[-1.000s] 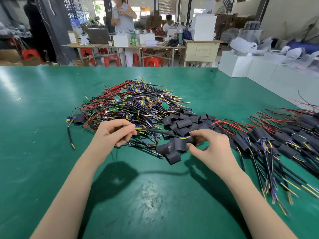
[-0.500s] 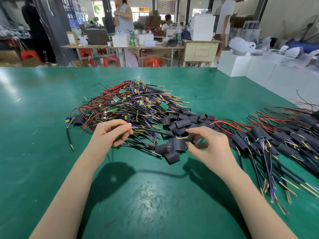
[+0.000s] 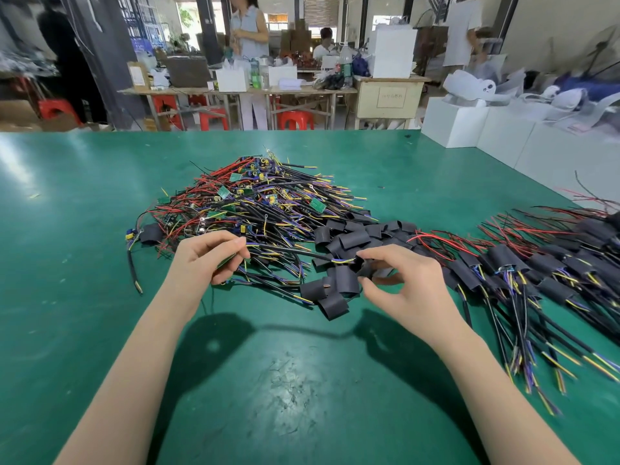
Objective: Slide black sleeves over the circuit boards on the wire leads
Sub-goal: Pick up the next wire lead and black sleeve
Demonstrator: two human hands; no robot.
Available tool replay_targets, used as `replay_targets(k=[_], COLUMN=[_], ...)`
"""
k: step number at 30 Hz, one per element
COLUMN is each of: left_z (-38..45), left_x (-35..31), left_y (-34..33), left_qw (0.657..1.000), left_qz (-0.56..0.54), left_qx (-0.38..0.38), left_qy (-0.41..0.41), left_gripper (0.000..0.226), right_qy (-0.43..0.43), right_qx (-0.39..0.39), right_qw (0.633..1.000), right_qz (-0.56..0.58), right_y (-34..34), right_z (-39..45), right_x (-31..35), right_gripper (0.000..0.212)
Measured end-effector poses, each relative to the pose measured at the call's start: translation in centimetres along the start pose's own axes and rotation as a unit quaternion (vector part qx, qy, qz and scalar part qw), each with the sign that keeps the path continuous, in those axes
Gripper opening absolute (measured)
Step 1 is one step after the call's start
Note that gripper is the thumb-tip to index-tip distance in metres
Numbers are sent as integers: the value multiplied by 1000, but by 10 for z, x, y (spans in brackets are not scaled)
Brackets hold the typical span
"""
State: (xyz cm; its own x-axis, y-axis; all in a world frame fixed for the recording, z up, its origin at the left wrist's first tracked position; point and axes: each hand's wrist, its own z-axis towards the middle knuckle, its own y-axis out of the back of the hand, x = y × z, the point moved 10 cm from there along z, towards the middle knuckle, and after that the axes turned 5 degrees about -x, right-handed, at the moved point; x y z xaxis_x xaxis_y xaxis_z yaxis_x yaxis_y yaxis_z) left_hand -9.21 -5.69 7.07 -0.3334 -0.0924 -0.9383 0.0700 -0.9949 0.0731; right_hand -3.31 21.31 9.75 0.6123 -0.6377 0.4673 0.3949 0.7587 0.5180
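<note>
Hands work just above the green table [image 3: 100, 297]. The left hand [image 3: 204, 260] pinches a circuit board at the near end of a black wire lead [image 3: 288, 250]; the right hand [image 3: 402, 283] pinches a black sleeve [image 3: 364, 265] at the lead's frayed tip. The sleeve looks light, soft and easily flattened, so it is best held at the rim to stay open; the lead seems floppy, the board small and stiff. Beyond lie loose sleeves [image 3: 352, 238], then unsleeved leads [image 3: 255, 203]; finished ones [image 3: 536, 266] sit to the right.
</note>
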Motion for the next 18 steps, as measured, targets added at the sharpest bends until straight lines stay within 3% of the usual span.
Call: replay_targets(k=[6, 11, 14, 18], left_z=[-2, -5, -9, -22], left_x=[1, 3, 1, -7], left_y=[-9, -21, -32, -57], left_qw=[998, 977, 968, 959], left_qz=[56, 197, 228, 244], left_qx=[33, 39, 54, 85], left_qy=[-21, -69, -90, -116], left_gripper=[25, 23, 22, 17], right_qy=[-7, 27, 52, 59], right_qx=[21, 73, 119, 121], right_qw=[1000, 988, 978, 979], right_qz=[-10, -135, -164, -156], right_y=[-4, -11, -24, -32], right_z=[-1, -4, -7, -8], right_x=[-1, 1, 2, 8], right_gripper=[32, 25, 25, 23])
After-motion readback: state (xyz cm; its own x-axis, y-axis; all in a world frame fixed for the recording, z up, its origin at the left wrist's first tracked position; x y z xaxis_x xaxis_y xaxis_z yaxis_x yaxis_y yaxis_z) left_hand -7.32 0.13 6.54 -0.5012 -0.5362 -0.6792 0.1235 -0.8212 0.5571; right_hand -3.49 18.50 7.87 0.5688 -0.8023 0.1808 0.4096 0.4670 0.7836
